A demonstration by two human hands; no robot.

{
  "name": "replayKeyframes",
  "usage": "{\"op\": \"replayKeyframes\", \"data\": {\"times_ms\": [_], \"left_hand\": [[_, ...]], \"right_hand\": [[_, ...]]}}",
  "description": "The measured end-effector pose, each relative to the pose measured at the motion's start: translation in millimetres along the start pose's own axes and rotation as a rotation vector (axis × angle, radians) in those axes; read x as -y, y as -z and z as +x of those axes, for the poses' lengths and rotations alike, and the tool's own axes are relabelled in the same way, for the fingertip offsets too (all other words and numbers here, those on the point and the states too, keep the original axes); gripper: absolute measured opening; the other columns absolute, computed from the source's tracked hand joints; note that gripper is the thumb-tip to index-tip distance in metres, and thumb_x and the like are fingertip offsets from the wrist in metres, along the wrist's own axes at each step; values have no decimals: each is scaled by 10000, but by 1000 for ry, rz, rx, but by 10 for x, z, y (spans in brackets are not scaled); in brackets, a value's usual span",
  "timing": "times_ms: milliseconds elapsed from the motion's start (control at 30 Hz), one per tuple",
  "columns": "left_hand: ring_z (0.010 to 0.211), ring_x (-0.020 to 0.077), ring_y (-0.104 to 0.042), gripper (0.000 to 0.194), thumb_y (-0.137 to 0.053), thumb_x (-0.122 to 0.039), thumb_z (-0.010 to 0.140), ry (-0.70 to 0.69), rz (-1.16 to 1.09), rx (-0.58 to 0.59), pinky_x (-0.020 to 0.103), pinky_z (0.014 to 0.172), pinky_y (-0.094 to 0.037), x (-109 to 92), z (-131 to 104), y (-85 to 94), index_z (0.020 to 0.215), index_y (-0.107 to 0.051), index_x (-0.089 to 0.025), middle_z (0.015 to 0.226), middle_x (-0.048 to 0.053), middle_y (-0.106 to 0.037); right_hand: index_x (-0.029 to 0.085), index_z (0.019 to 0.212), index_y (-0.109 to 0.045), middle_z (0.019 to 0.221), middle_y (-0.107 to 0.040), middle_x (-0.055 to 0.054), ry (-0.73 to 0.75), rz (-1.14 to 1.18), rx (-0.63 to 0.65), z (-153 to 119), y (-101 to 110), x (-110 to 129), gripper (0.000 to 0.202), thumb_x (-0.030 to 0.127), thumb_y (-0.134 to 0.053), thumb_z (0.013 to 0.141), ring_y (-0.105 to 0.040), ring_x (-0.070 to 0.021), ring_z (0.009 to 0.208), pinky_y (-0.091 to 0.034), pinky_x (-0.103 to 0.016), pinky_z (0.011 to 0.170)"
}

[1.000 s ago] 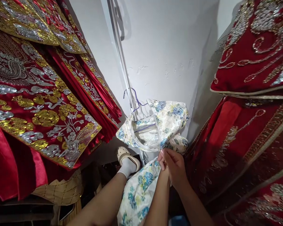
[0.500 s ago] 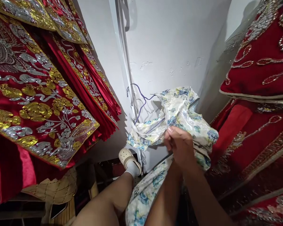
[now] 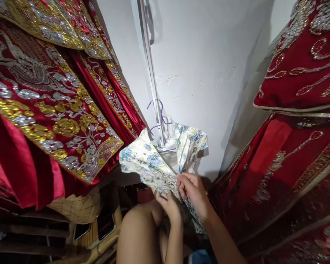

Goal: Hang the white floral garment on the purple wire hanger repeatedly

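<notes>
A white floral dress [image 3: 154, 160] with blue and yellow flowers, a V neckline and short sleeves faces me. Inside its shoulders sits a purple hanger [image 3: 162, 120], its hook rising beside a white metal pole. My right hand [image 3: 193, 191] pinches the right edge of the neckline near the point of the V. Lower and to the left, my left hand [image 3: 169, 207] grips the front of the bodice between thumb and fingers. The lower part of the dress drops behind my hands and is mostly hidden.
Red garments with gold and silver sequins [image 3: 68, 126] hang on the left; more beaded red garments [image 3: 299, 77] hang on the right. A white pole [image 3: 149, 55] stands before the grey-white wall [image 3: 203, 44]. Bamboo furniture [image 3: 106, 240] with a phone-like dark object [image 3: 106, 225] is at lower left.
The dress has swung round from sideways to front-facing and moved left and lower. My left hand now shows on the bodice; my foot in a cream clog is out of sight.
</notes>
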State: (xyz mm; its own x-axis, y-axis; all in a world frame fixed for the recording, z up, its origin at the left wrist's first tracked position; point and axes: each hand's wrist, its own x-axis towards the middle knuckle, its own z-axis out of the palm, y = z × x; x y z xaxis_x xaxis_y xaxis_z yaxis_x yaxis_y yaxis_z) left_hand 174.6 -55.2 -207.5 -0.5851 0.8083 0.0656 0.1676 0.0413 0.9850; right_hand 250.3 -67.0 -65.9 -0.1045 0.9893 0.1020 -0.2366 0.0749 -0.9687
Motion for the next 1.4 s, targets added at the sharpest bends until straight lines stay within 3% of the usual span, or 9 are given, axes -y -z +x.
{"op": "replayKeyframes", "data": {"times_ms": [133,267,367,600,800,933,1100,1233,1400], "left_hand": [[1513,282,-218,667,-505,-299,936,-308,-81,-236,432,1221,-246,-183,-170,308,1510,-186,-182,1610,186,-208],[1072,251,-635,257,-496,-306,918,-490,0,64,358,953,-506,-391,-163,382,1116,-602,-182,1103,128,-654],[726,211,-627,261,-446,-309,938,-514,59,133,315,728,-526,-427,-47,444,758,-608,-211,719,57,-626],[737,213,-692,329,-401,-166,923,-666,234,432,281,678,-507,-383,88,705,873,-723,-214,827,86,-734],[683,219,-670,341,-374,-69,871,-758,477,555,273,610,-437,-156,88,653,893,-685,-208,756,83,-693],[666,241,-671,391,-354,-75,881,-754,588,636,300,577,-426,-114,120,660,982,-710,-202,782,100,-704],[1110,274,-665,364,-493,-280,974,-704,336,553,372,933,-508,-709,343,818,1298,-647,-222,1192,132,-712],[999,204,-673,453,-496,-285,993,-886,178,253,339,902,-519,-1553,652,862,1442,-516,-224,1131,97,-703],[866,167,-631,201,-546,-243,970,-1165,257,246,287,789,-506,-2236,854,663,1061,-718,-191,930,56,-658]], "right_hand": [[176,634,-546,429,-444,61,1,89,36,-89,-148,-137,377,465,-579,875,-361,-76,410,-305,-213,458],[173,597,-548,421,-449,59,-2,13,72,-147,-234,-153,339,390,-569,856,-382,-79,402,-304,-214,462],[172,586,-558,398,-441,60,-11,-33,115,-180,-221,-167,337,373,-553,857,-371,-79,388,-294,-216,458],[163,640,-618,399,-466,55,63,-7,25,222,-203,169,404,494,-578,868,-360,-80,380,-296,-232,442],[137,679,-634,463,-483,55,118,171,79,948,-277,878,277,371,-668,823,-371,-53,397,-250,-200,399],[137,695,-643,452,-497,48,159,134,117,977,-311,924,273,364,-636,847,-396,-59,394,-255,-189,387],[161,686,-633,431,-502,50,254,45,112,780,-291,733,306,381,-563,888,-397,-71,386,-310,-198,410],[181,668,-610,426,-498,55,315,-9,139,639,-227,768,318,370,-534,912,-416,-80,405,-353,-213,460],[178,704,-620,438,-494,55,333,-82,127,656,-60,844,335,390,-523,945,-417,-86,418,-330,-217,459]]}}
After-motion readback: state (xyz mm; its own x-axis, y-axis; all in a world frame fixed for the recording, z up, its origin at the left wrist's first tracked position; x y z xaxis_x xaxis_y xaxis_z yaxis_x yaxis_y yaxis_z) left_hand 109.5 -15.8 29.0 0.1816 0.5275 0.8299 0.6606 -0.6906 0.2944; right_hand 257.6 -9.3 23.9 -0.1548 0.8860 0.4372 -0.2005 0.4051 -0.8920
